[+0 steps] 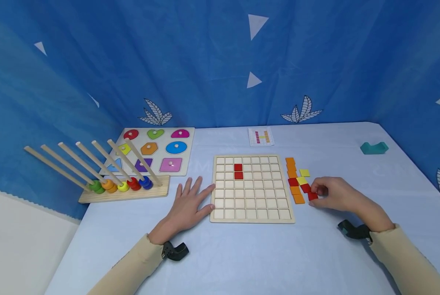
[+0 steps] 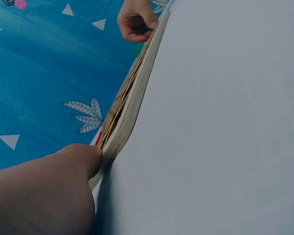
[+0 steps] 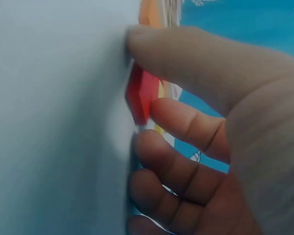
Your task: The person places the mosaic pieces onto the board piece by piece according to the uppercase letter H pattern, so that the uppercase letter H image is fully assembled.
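A wooden grid board (image 1: 253, 220) lies flat on the table, with two red square tiles (image 1: 238, 175) in neighbouring cells of one column. My left hand (image 1: 188, 205) rests on the table with fingers spread, its thumb and index fingertip touching the board's left edge. Right of the board, my right hand (image 1: 334, 196) has its thumb and index finger curled about a red tile (image 3: 146, 95) at the table surface. Around that tile lie another red tile (image 1: 305, 188), a red tile (image 1: 293, 182) further left, two yellow tiles (image 1: 304, 173) and several orange tiles (image 1: 295, 190).
Behind the board lies a pattern card (image 1: 261, 137). On the left stand a wooden peg rack (image 1: 131, 196) with coloured rings and a knobbed shape puzzle (image 1: 161, 157). A teal curved piece (image 1: 374, 148) is at the far right. Blue curtain (image 1: 212, 61) borders the table.
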A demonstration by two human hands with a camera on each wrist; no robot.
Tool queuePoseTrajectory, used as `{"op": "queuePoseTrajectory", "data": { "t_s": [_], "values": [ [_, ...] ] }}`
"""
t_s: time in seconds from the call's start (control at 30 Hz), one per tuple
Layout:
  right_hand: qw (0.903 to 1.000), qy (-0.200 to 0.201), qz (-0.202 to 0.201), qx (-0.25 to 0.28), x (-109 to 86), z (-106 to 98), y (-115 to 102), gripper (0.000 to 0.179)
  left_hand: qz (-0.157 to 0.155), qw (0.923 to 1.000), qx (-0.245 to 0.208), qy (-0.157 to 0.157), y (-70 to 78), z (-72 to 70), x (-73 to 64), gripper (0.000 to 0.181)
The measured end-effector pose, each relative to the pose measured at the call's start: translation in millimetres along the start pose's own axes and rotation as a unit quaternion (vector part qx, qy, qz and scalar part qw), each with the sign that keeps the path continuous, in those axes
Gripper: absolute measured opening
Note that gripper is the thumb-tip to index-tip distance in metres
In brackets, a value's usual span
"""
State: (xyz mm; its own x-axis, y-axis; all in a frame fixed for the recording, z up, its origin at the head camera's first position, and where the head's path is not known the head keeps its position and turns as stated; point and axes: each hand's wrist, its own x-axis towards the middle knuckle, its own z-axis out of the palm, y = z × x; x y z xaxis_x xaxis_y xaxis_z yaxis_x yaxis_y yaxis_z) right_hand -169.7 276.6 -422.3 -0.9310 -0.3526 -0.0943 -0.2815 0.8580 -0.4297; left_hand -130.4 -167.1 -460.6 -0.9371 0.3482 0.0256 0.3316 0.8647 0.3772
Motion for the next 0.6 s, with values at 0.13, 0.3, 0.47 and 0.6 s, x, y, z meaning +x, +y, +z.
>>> {"op": "queuePoseTrajectory", "data": {
  "t_s": [0.13, 0.3, 0.47, 0.6],
  "values": [
    [1.0000, -0.002, 0.001, -0.002, -1.2, -1.2, 2.8, 0.033, 0.002, 1.0000, 0.001, -0.001, 0.3, -0.6, 0.3, 0.061],
    [1.0000, -0.003, -0.006, -0.004, -1.5, -1.1, 5.6, 0.031, 0.004, 1.0000, 0.000, -0.004, 0.9, -1.7, 0.9, 0.062],
    [0.9998, -0.002, -0.016, -0.006, -1.3, -1.1, 5.6, 0.029, 0.001, 0.9999, 0.004, -0.010, 1.0, -2.7, 0.7, 0.062],
    [0.9997, -0.001, -0.022, -0.005, -1.3, -1.5, 4.7, 0.028, -0.001, 0.9999, 0.003, -0.011, 1.4, -3.6, 0.3, 0.062]
  ]
}}
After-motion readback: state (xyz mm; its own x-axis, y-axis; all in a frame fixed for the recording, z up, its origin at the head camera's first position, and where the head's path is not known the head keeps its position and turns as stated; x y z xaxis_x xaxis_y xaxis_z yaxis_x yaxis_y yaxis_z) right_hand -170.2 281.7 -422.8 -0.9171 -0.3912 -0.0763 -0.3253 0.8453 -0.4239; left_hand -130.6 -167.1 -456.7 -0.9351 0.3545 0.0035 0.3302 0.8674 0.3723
